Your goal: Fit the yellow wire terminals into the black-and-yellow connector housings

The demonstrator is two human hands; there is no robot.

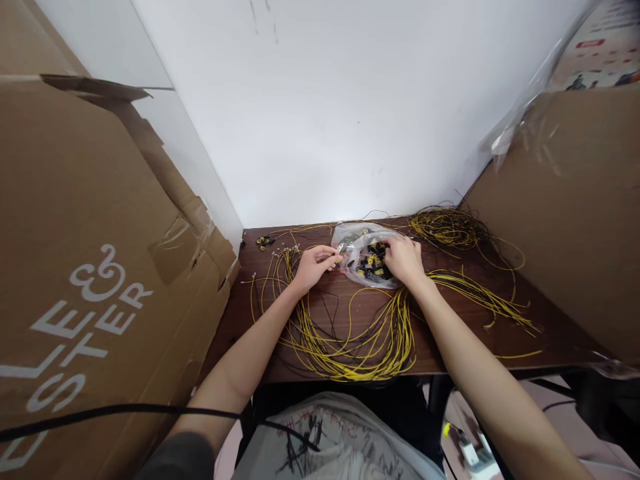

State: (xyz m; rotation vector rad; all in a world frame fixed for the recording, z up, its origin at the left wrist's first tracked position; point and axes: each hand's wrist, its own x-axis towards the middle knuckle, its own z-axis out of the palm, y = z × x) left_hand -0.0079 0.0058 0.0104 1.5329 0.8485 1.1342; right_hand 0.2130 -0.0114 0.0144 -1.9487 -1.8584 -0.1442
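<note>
A clear plastic bag [344, 233] lies open on the dark wooden table, with small black and yellow parts [374, 261] inside. My left hand [316, 267] is at the bag's left edge, fingertips pinched together; what lies between them is too small to make out. On the bag's right side, my right hand [403, 259] reaches down into the opening, its fingertips among the parts and partly hidden. A looped bundle of yellow and black wires [350, 363] curves in front of the bag, between my forearms.
A tangled wire coil [445, 227] sits at the back right, and more yellow wires [480, 300] fan out below it. Small loose parts [265, 241] lie at the back left. Cardboard boxes stand on the left [90, 220] and right [560, 220]. A white wall [320, 120] rises behind.
</note>
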